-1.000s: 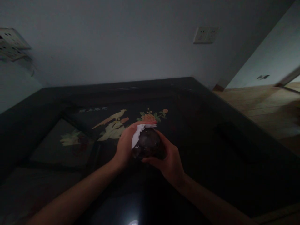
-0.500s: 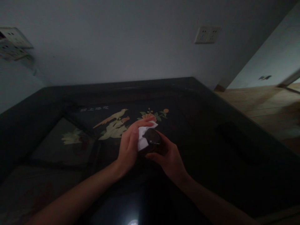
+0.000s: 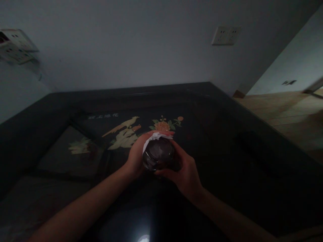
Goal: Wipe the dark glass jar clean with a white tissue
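Between my hands is a dark, glossy, rounded object (image 3: 159,153), perhaps a glass vessel; the dim light hides its exact kind. My right hand (image 3: 185,168) grips it from the right, thumb along the near side and fingers behind. A white tissue or cloth (image 3: 156,136) curves around its far left side. My left hand (image 3: 137,153) presses that white piece against the object, its fingers stretched along the back. Both hands hold the object above a black glossy tabletop (image 3: 209,141).
Under the shiny top show a bird and flower picture (image 3: 123,132) and written characters. A dark oblong thing (image 3: 254,153) lies at the right. Behind stands a pale wall (image 3: 131,50) with a double socket (image 3: 226,36); more sockets (image 3: 16,45) are at left. Wooden floor (image 3: 277,111) shows at right.
The dark object has turned so a broad round face points at me. The white piece has shifted from its left face to around its far edge, with my left hand now farther behind.
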Demonstrator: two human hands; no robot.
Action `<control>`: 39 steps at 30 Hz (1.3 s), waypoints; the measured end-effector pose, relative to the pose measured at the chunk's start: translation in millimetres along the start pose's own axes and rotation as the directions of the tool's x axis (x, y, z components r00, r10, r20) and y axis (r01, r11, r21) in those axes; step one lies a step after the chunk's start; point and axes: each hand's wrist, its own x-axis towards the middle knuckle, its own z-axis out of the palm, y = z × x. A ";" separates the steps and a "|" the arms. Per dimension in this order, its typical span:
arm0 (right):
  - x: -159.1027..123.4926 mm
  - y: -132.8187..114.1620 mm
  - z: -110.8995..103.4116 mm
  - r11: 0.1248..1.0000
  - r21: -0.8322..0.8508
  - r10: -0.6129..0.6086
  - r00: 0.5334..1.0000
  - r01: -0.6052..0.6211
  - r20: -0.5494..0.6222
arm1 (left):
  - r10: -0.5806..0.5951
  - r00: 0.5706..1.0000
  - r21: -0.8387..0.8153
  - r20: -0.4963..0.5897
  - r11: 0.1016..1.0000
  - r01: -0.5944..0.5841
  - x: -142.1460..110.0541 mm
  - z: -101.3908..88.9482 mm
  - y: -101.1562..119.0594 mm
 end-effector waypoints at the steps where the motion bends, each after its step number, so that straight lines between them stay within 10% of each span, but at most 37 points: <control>1: 0.1 0.6 -0.3 1.000 -0.019 -0.018 1.000 0.018 0.002 | -0.066 0.998 -0.050 0.020 0.996 0.067 1.4 0.9 0.9; 5: 1.5 0.6 -0.5 0.999 -0.006 -0.032 0.999 0.032 0.017 | -0.135 0.991 -0.091 -0.023 0.987 0.132 1.3 0.5 -1.8; 9: 2.5 -1.7 0.9 0.992 0.113 0.044 0.999 -0.046 0.020 | 0.165 0.976 0.179 -0.141 0.974 -0.139 -8.0 -1.3 -6.5; 13: 1.7 -0.3 3.4 0.970 0.210 0.121 0.992 -0.125 0.033 | 0.564 0.822 0.460 0.078 0.711 -0.532 -17.2 -0.9 -4.4; 17: 0.4 0.9 4.1 0.969 0.224 0.099 0.995 -0.101 0.017 | 0.684 0.680 0.531 0.264 0.486 -0.694 -20.0 -2.7 -2.5; 21: 0.0 -2.1 1.5 0.996 0.084 0.036 0.999 -0.035 -0.013 | 0.557 0.820 0.470 0.131 0.693 -0.546 -17.3 -3.8 -0.5; 26: 0.2 -4.9 -1.7 0.994 -0.077 -0.073 0.997 0.072 -0.011 | 0.072 0.997 0.142 0.032 0.987 -0.075 -4.3 -2.5 6.3; 32: 2.4 -2.7 -1.7 0.998 -0.033 -0.048 0.998 0.050 0.048 | -0.109 0.994 -0.043 -0.016 0.993 0.108 1.0 -2.5 -2.6; 35: 3.5 0.3 -0.5 0.998 0.070 -0.002 0.999 -0.001 0.046 | 0.017 0.978 0.052 -0.209 0.999 -0.006 -6.0 -3.3 -11.1; 39: 3.8 0.3 1.7 0.985 0.166 0.030 0.999 -0.035 0.037 | 0.259 0.949 0.327 -0.178 0.925 -0.191 -15.1 -1.4 -10.0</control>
